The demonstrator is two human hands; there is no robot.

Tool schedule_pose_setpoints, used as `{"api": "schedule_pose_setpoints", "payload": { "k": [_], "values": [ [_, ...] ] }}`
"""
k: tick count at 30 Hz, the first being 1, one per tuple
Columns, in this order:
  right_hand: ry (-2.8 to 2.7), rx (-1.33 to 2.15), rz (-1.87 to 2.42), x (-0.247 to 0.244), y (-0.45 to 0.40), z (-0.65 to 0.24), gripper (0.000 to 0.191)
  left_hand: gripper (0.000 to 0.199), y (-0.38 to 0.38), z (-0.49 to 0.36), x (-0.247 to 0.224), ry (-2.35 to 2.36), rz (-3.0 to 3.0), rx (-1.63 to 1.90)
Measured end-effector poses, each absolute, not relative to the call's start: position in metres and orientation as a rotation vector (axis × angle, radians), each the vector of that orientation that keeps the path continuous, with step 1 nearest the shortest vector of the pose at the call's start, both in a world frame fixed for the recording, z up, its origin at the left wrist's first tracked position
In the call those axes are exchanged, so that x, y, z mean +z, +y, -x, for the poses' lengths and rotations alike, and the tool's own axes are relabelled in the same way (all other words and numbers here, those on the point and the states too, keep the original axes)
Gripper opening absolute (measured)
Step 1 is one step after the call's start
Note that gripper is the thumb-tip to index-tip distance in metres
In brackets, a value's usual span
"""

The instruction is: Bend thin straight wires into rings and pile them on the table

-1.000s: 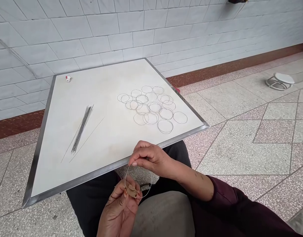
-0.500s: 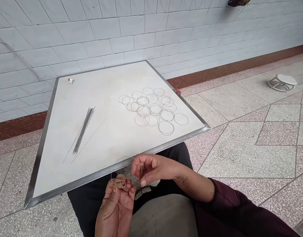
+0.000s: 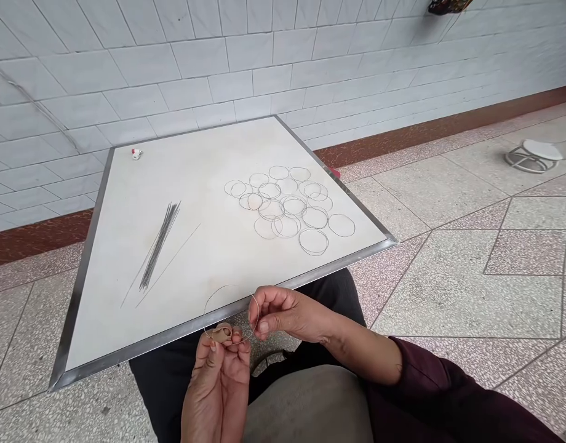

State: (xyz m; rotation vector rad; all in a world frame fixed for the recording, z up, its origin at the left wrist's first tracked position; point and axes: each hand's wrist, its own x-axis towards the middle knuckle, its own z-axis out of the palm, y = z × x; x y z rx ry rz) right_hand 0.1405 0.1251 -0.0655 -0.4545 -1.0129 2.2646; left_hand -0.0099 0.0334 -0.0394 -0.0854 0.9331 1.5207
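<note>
A thin wire ring (image 3: 204, 314) stands up over the table's near edge, its lower part in my left hand (image 3: 218, 375). That hand is closed, palm up, with thumb and fingers pinching the wire. At its fingertips sits a curled tan strip (image 3: 221, 333), like cloth or tape; whether it is wrapped on a finger I cannot tell. My right hand (image 3: 287, 314) has its fingers curled at the ring's right side, the thumb close to the index finger and the wire running across the fingertips.
On the white, metal-edged table (image 3: 209, 147) lie several overlapping wire rings (image 3: 314, 241) at right and a bundle of straight wires (image 3: 160, 246) at left. A small white and red object (image 3: 136, 154) sits at the far left corner. A low stool (image 3: 534, 155) stands on the floor at right.
The ring has shifted slightly left and up with my left hand. My right thumb has come nearer the fingers, which were more spread before. The table's things lie as before.
</note>
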Motion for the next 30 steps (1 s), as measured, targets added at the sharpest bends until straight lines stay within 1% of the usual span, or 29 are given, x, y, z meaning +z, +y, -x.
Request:
{"api": "schedule_pose_setpoints", "payload": {
  "k": [11, 15, 16, 17, 19, 20, 21, 22, 23, 25, 30],
  "values": [
    [-0.954, 2.228, 0.437, -0.067, 0.118, -0.135, 0.027, 0.022, 0.035, 0.010, -0.040, 0.919, 0.118, 1.524],
    [-1.107, 2.139, 0.478, -0.070, 0.119, -0.137, 0.030, 0.022, 0.035, 0.011, -0.043, 0.930, 0.124, 1.549],
    [-1.192, 2.078, 0.499, -0.071, 0.120, -0.138, 0.037, 0.022, 0.036, 0.011, -0.043, 0.936, 0.112, 1.549],
    [-1.287, 2.005, 0.519, -0.073, 0.122, -0.138, 0.051, 0.023, 0.036, 0.011, -0.044, 0.940, 0.096, 1.547],
    [-1.474, 1.836, 0.519, -0.075, 0.125, -0.136, 0.097, 0.023, 0.036, 0.009, -0.046, 0.947, 0.057, 1.532],
    [-1.556, 1.763, 0.500, -0.076, 0.126, -0.134, 0.117, 0.024, 0.037, 0.008, -0.046, 0.950, 0.040, 1.520],
    [-1.623, 1.693, 0.484, -0.076, 0.128, -0.132, 0.131, 0.025, 0.037, 0.006, -0.047, 0.955, 0.027, 1.506],
    [-1.679, 1.628, 0.474, -0.076, 0.129, -0.130, 0.140, 0.026, 0.037, 0.005, -0.049, 0.965, 0.019, 1.491],
    [-1.722, 1.569, 0.473, -0.076, 0.130, -0.129, 0.146, 0.027, 0.037, 0.004, -0.050, 0.978, 0.016, 1.478],
    [-1.782, 1.471, 0.489, -0.075, 0.132, -0.127, 0.150, 0.029, 0.037, 0.003, -0.052, 1.002, 0.014, 1.472],
    [-1.921, 1.277, 0.431, -0.074, 0.138, -0.129, 0.147, 0.026, 0.034, 0.005, -0.056, 0.952, -0.010, 1.449]
  ]
}}
